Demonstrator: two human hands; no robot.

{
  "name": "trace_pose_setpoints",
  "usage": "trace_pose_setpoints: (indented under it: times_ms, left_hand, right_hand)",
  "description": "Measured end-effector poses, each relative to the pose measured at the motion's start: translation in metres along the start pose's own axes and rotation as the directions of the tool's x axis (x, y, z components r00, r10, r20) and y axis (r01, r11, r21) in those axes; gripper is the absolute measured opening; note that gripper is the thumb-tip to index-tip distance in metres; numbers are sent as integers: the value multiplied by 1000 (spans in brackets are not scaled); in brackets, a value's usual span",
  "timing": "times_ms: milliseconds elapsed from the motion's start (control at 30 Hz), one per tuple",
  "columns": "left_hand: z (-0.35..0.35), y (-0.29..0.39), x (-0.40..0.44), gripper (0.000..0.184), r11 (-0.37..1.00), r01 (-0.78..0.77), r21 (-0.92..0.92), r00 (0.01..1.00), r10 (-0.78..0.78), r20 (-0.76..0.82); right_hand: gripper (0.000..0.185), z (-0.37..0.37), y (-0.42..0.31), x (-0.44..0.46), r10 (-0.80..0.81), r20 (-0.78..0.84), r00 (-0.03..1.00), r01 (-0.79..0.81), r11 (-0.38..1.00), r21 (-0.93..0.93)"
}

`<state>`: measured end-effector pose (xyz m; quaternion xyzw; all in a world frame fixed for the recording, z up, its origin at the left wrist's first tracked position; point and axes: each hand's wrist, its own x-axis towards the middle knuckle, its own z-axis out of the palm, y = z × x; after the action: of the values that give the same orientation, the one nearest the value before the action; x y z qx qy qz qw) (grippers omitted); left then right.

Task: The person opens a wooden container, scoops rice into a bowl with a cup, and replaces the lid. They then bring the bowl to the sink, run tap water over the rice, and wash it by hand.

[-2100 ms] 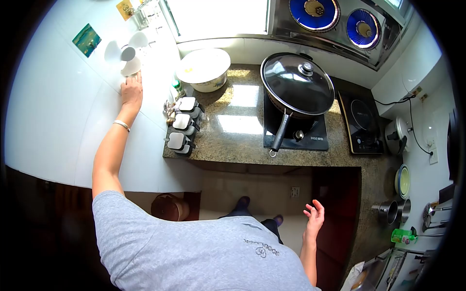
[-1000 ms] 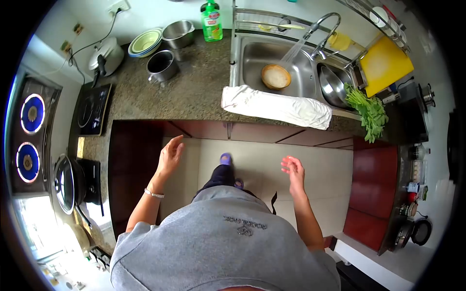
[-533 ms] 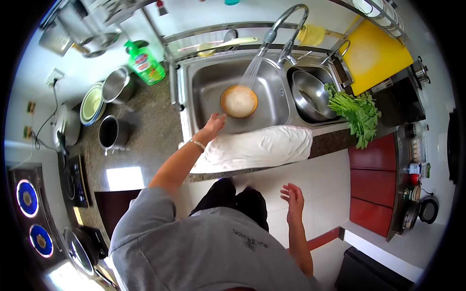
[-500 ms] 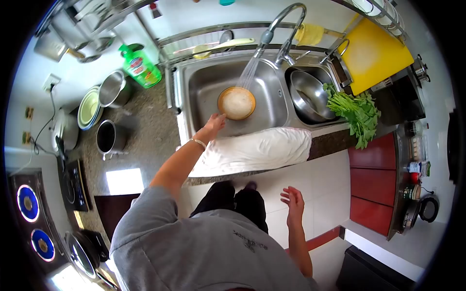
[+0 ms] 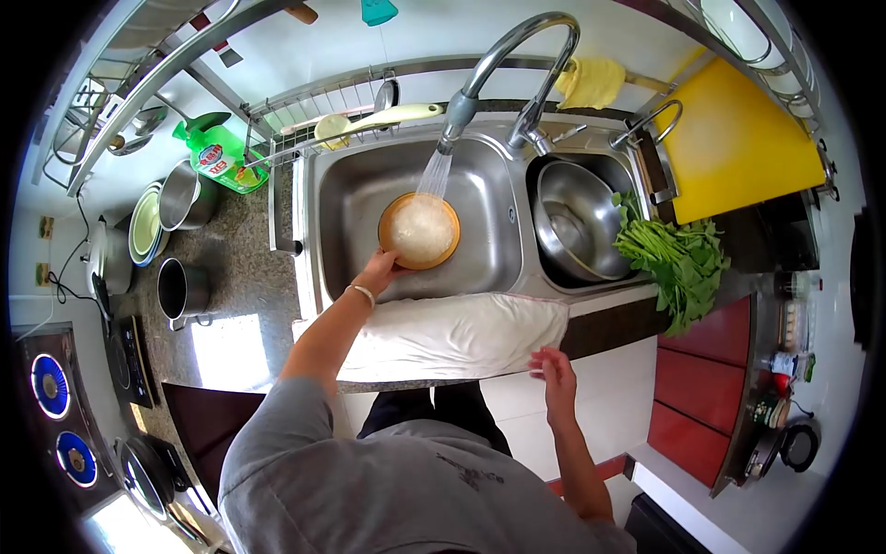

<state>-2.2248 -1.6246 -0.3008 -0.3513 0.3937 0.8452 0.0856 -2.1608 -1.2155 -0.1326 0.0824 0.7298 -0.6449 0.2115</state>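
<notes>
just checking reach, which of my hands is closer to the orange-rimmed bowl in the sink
Left. Your left hand is at the bowl's near-left rim; your right hand hangs away, beyond the white cloth's right end.

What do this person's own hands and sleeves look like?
Left hand: ungloved, with a thin, pale bracelet around the wrist. Right hand: ungloved, no bracelet visible. Grey short-sleeved top, plain sleeves, small dark marking on the front.
</notes>
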Motion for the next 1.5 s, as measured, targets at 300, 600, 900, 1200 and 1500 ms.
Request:
trace_pose_setpoints:
  times_ms: [300,600,900,1200,1500]
  left_hand:
    - [41,17,-59,40,997,-81,12,995,82,-62]
    - [69,20,-107,36,983,-182,-7,971,178,-159]
    - [83,17,-175,37,982,-191,6,962,188,-196]
    - [88,-4,-234,39,994,-98,41,993,101,-62]
    - [84,-23,-257,55,989,-47,137,998,42,38]
  right_hand:
    - [60,18,-119,272,-461,17,887,462,886,-41]
    - [79,80,-171,359,-574,50,817,529,712,-461]
    - [72,91,-141,211,-713,562,419,906,293,-305]
    - [26,133,-133,94,-43,940,339,938,-55,-341]
    - [62,136,-129,55,-239,890,388,918,185,-350]
